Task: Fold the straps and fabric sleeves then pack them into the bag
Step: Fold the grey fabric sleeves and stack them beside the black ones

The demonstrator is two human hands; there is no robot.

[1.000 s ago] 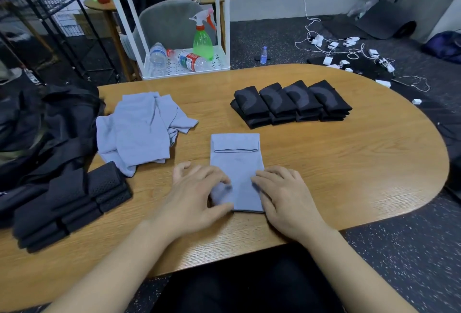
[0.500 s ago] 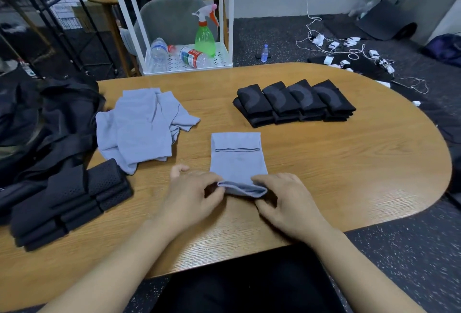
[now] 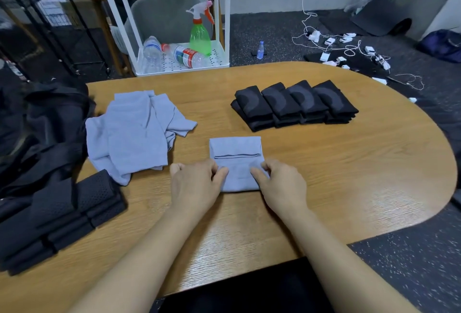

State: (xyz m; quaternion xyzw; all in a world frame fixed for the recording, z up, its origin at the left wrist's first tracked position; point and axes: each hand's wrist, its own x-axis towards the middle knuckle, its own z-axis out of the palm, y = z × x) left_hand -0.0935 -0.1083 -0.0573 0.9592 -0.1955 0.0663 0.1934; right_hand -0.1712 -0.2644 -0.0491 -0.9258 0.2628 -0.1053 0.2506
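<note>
A light grey-blue fabric sleeve [image 3: 237, 155] lies on the wooden table [image 3: 349, 175] in front of me, its near end folded over onto itself. My left hand [image 3: 197, 185] pinches the folded edge at its left side and my right hand [image 3: 282, 185] pinches it at the right. A loose pile of more grey-blue sleeves [image 3: 134, 133] lies to the left. Folded black sleeves [image 3: 294, 103] sit in a row at the back right. Folded black mesh straps [image 3: 59, 215] are stacked at the near left. The black bag [image 3: 42, 123] rests on the table's left end.
Behind the table stands a white cart [image 3: 172, 58] with water bottles and a green spray bottle [image 3: 199, 35]; a grey chair [image 3: 162, 16] is behind it. Cables and chargers [image 3: 349, 48] lie on the dark floor at the back right.
Both hands lifted the sleeve's near end and carried it away from me, folding it over. The sleeve now looks about half as long.
</note>
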